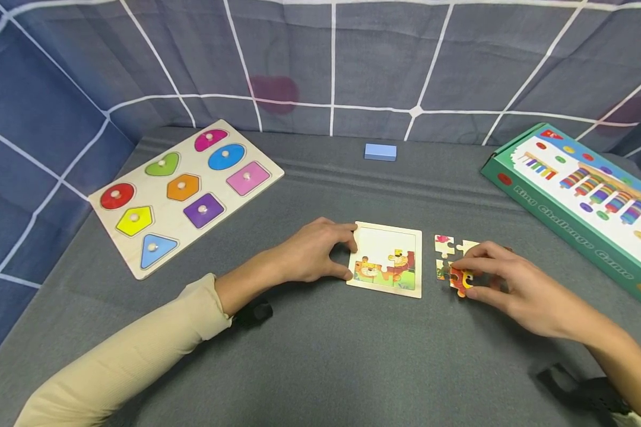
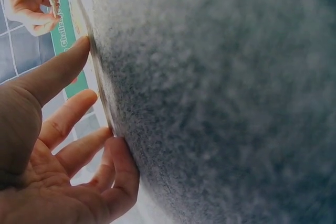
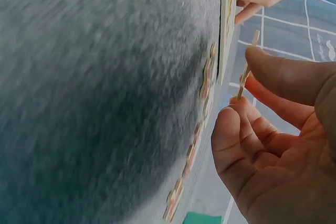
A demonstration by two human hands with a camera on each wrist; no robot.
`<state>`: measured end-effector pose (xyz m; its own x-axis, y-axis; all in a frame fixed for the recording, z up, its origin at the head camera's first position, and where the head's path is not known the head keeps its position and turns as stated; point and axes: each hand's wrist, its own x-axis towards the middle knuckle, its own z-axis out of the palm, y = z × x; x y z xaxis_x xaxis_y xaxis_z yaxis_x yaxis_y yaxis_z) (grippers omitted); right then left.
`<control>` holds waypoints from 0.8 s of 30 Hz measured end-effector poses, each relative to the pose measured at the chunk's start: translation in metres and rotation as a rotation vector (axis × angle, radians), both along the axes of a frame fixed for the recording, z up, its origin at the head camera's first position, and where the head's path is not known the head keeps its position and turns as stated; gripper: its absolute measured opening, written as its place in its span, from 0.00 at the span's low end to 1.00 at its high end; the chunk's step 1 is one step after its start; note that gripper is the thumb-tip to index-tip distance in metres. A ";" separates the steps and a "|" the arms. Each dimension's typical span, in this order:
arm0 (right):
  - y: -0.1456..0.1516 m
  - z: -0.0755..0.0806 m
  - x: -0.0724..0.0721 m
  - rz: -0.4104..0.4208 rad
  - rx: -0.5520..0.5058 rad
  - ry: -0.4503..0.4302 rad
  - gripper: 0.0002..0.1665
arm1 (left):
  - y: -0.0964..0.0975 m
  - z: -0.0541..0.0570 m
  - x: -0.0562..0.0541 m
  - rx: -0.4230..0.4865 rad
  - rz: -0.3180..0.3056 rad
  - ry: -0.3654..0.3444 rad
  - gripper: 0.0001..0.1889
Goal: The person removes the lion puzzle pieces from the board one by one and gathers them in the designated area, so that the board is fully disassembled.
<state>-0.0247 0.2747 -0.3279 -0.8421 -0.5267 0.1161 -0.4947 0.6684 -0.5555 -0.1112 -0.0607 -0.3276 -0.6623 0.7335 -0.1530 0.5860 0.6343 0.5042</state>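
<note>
A small wooden puzzle tray lies flat on the grey cloth, with several picture pieces fitted along its lower half. My left hand rests at the tray's left edge, its thumb and fingertips spaced along that side; the left wrist view shows the fingertips right at the thin edge. To the right of the tray, my right hand pinches a red and yellow puzzle piece between thumb and fingers. In the right wrist view that piece is edge-on, raised off the cloth. Loose puzzle pieces lie beside the tray, partly hidden by the right hand.
A wooden shape board with knobbed colored shapes lies at the left. A blue block sits at the back. The green Ring Challenge Game box is on the right. A checked curtain hangs behind the cloth.
</note>
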 end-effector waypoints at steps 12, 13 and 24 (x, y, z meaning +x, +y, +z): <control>0.022 -0.011 -0.001 -0.049 0.068 0.032 0.30 | 0.000 0.001 0.000 -0.005 -0.014 0.009 0.19; 0.023 -0.012 0.000 -0.055 0.074 0.034 0.30 | 0.000 0.001 0.000 -0.004 -0.013 0.009 0.19; 0.025 -0.015 0.002 -0.073 0.171 0.070 0.30 | 0.000 0.001 0.000 0.007 -0.022 0.017 0.19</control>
<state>-0.0232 0.2993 -0.3429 -0.8716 -0.4819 0.0897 -0.4751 0.7855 -0.3966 -0.1114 -0.0608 -0.3269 -0.6488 0.7486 -0.1365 0.6082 0.6180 0.4981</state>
